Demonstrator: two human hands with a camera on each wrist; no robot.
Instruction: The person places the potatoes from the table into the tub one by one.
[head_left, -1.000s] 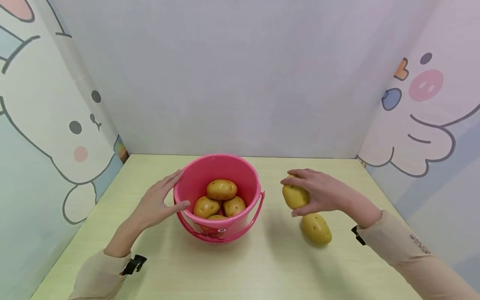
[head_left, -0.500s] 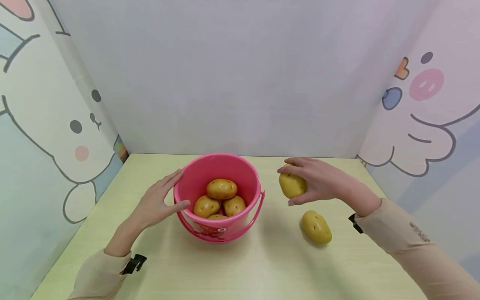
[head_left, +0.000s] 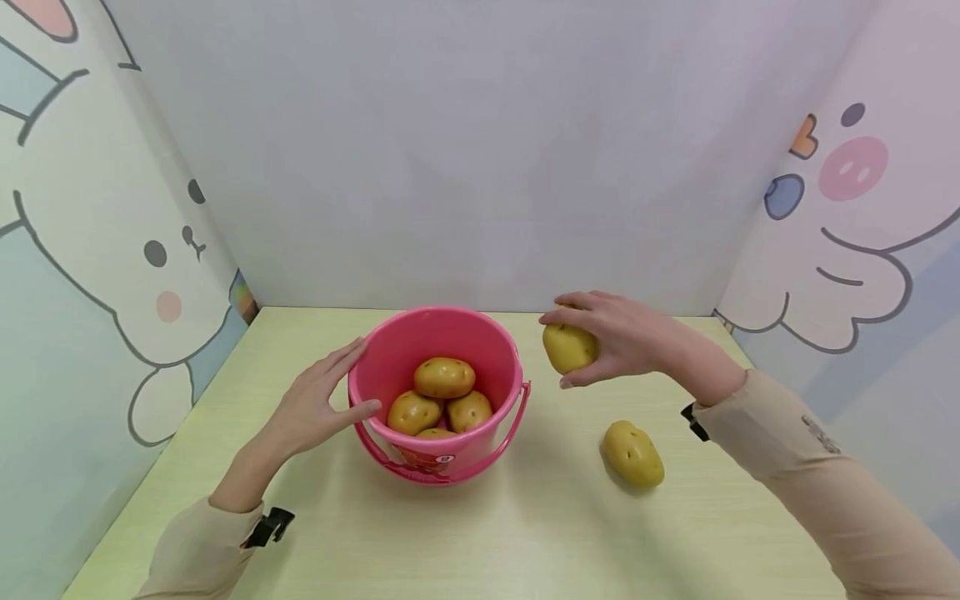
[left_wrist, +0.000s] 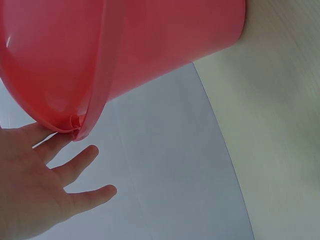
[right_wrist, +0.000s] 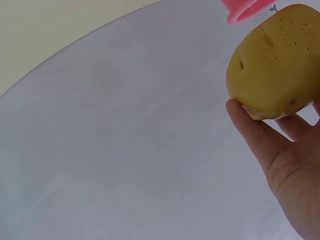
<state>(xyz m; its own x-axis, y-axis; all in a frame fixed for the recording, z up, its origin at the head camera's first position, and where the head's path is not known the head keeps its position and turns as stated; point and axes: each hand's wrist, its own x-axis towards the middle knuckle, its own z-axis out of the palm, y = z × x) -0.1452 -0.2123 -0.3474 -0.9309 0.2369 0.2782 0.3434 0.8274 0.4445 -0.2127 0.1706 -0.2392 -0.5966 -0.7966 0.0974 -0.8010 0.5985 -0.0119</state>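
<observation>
A pink bucket [head_left: 480,342] stands on the table with several yellow-brown potatoes [head_left: 443,378] inside. Its handle [head_left: 480,465] hangs down at the front. My left hand [head_left: 311,408] is at the left side of the rim, its fingers spread and nearly straight; in the left wrist view some fingertips reach behind the rim by the handle joint. To the right of the bucket, my right hand [head_left: 626,333] holds a potato [head_left: 567,348] up in the air between thumb and fingers. That potato [right_wrist: 277,60] fills the upper right of the right wrist view.
One more potato [head_left: 633,456] lies on the pale table [head_left: 555,542], to the right of the bucket. A plain light wall [head_left: 480,167] rises behind the table. Side panels with cartoon animals [head_left: 855,167] flank it.
My right hand has lifted the potato away from the one on the table and moved it left and up, closer to the bucket. The left hand and bucket stay put.
</observation>
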